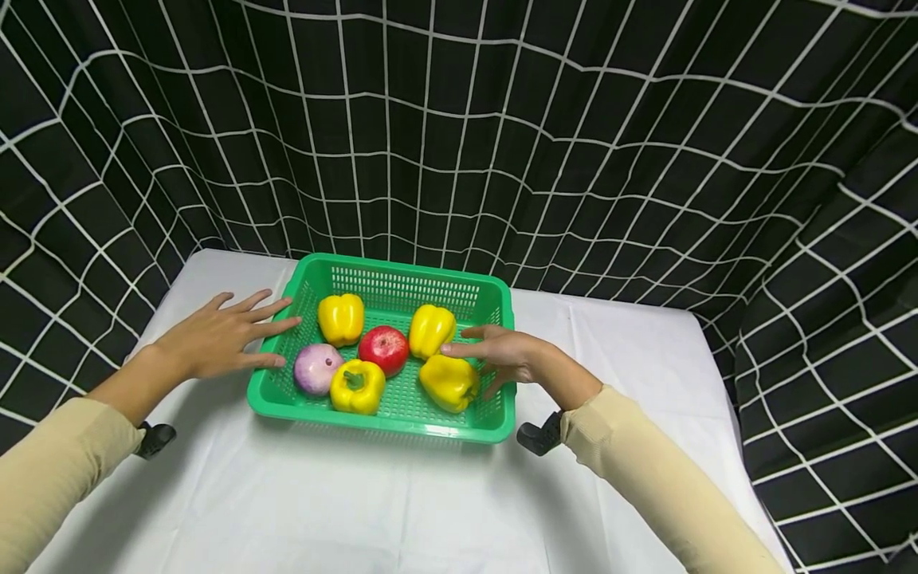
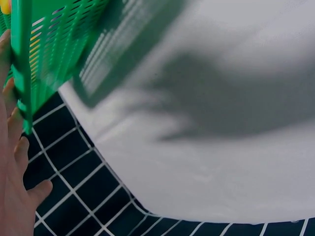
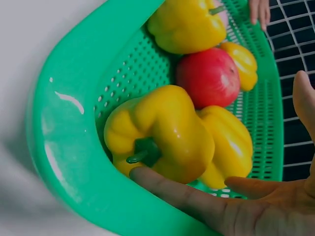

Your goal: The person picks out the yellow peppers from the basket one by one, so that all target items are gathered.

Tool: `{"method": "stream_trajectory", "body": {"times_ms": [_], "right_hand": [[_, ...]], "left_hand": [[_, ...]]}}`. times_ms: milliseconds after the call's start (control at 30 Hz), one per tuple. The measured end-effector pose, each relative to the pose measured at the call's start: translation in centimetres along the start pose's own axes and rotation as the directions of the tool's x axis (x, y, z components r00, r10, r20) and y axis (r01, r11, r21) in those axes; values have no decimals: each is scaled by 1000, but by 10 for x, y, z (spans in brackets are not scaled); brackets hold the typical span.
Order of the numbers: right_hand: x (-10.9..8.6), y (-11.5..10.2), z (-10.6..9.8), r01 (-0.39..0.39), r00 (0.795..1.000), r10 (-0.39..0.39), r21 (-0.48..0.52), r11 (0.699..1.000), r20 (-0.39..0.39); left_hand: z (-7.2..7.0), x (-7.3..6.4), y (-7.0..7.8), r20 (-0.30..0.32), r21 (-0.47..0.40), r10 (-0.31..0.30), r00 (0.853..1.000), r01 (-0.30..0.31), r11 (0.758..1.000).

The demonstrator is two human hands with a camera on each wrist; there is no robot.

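Note:
A green plastic basket [image 1: 380, 425] holds several yellow bell peppers, a round red fruit [image 1: 383, 351] and a round purple-and-white, onion-like vegetable [image 1: 318, 369]. My left hand [image 1: 218, 339] has its fingers spread over the basket's left rim, next to the onion-like vegetable. Over the right rim reaches my right hand [image 1: 505, 352], its fingers extended inside beside the two right-hand peppers. In the right wrist view, a fingertip lies right at the near bell pepper [image 3: 160, 132], close to its green stem, and another is by the pepper behind it [image 3: 229, 147]. Neither hand grips anything.
The basket stands on a table with a white cloth [image 1: 344, 502]. A black curtain with a white grid [image 1: 459, 135] surrounds the back and sides. Each wrist carries a small black camera, as on the right wrist [image 1: 539, 434].

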State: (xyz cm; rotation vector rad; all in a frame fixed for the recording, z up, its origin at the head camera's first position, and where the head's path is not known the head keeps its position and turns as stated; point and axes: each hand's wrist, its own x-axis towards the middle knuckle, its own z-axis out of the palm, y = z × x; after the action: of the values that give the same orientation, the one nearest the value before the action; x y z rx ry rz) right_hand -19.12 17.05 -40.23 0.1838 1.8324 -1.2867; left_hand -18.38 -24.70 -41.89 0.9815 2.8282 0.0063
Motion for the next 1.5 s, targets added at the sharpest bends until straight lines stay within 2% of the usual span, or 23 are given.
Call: {"method": "stream_trajectory", "body": {"times_ms": [300, 733, 900, 1067, 1267, 1500], "right_hand": [[17, 5, 9, -28, 1000, 28, -27, 999, 4], [28, 5, 11, -72, 997, 71, -83, 994, -22], [31, 5, 13, -84, 996, 80, -159, 984, -29], [31, 5, 15, -70, 998, 70, -213, 974, -11], [27, 5, 15, -56, 998, 58, -208, 976, 2], [15, -6, 11, -24, 999, 31, -197, 980, 33]], "left_hand": [[5, -1, -2, -2, -4, -2, 1000, 2, 1000], [3, 0, -1, 7, -14, -3, 1000, 3, 1000], [4, 1, -2, 2, -16, 0, 1000, 1, 1000], [2, 1, -1, 5, -24, -11, 1000, 12, 1000], [3, 2, -2, 8, -25, -11, 1000, 12, 1000], [3, 1, -1, 7, -15, -10, 1000, 10, 1000]]}}
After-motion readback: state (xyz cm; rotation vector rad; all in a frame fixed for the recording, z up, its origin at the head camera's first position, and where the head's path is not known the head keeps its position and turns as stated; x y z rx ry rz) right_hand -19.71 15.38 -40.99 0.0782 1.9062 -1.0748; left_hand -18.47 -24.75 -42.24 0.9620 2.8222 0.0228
